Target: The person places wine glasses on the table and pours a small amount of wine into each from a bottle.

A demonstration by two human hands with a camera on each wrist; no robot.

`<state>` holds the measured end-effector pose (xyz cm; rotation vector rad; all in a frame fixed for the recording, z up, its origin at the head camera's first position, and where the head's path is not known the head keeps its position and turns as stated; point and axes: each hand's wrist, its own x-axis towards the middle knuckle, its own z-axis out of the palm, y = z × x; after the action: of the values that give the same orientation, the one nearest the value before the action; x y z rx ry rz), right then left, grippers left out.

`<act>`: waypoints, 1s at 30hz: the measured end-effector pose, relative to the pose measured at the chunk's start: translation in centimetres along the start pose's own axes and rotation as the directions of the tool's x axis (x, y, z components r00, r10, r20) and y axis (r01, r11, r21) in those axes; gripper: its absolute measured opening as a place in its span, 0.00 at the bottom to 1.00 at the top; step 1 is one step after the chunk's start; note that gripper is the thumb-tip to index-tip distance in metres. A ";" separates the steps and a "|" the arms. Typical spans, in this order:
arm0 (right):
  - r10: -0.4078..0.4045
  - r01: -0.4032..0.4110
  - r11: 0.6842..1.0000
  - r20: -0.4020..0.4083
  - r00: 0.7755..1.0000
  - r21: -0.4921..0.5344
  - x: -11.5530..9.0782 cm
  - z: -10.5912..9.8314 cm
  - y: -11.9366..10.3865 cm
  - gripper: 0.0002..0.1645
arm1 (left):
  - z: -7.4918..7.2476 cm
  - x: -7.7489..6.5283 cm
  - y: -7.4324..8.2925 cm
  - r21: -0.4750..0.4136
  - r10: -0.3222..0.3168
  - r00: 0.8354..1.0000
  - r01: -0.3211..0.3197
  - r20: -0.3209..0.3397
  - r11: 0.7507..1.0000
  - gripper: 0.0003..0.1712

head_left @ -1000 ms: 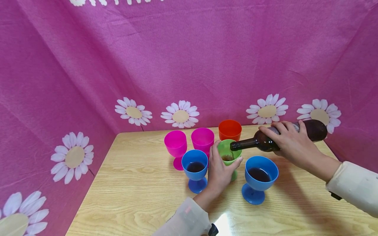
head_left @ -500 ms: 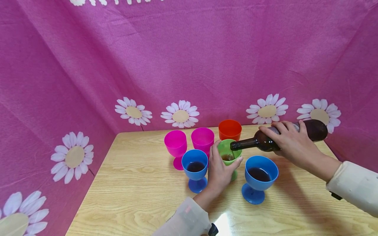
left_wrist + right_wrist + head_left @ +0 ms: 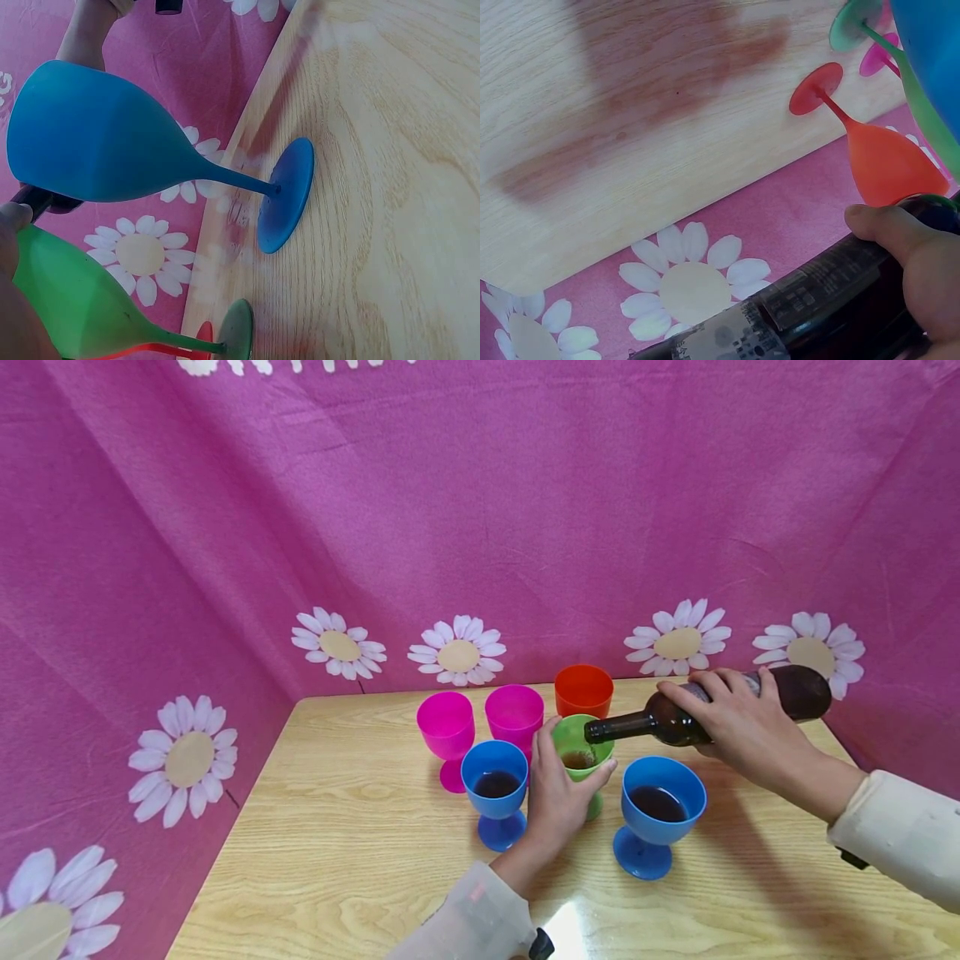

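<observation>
In the head view my left hand [image 3: 557,793] holds the bowl of a green goblet [image 3: 564,739], fingers on its left side and thumb at the near right. Dark liquid lies in that goblet. My right hand [image 3: 742,727] grips a dark wine bottle [image 3: 671,720] around its body. The bottle is tipped left, its mouth at the green rim, and a thin stream runs in. Blue goblets with dark liquid stand on both sides, one on the left [image 3: 495,770] and one on the right [image 3: 663,802]. The right wrist view shows the bottle's label [image 3: 821,281] and my thumb across the glass.
Two pink goblets [image 3: 446,727] and an orange goblet [image 3: 584,689] stand behind, near the far edge of the wooden table [image 3: 352,843]. A pink cloth [image 3: 465,527] with printed daisies hangs behind and at the left. The goblets stand close together.
Both hands, the bottle and the goblets stay in nearly the same place. Liquid keeps running into the green goblet, its surface rippling.
</observation>
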<state>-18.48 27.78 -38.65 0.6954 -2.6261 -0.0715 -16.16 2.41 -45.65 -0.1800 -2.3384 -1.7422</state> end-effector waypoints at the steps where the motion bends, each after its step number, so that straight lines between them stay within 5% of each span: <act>1: 0.000 0.000 1.000 0.001 1.000 -0.001 0.0 0.0 0.0 0.62 | 0.0 0.0 0.0 -0.001 -0.001 1.000 0.001 0.000 1.000 0.50; 30: -0.006 0.006 1.000 -0.009 1.000 -0.012 0.0 0.0 0.1 0.63 | 0.0 0.0 0.0 -0.005 0.010 1.000 -0.010 0.004 1.000 0.49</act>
<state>-18.52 27.82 -38.64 0.6978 -2.6134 -0.0860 -16.20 2.37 -45.64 -0.1962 -2.3320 -1.7448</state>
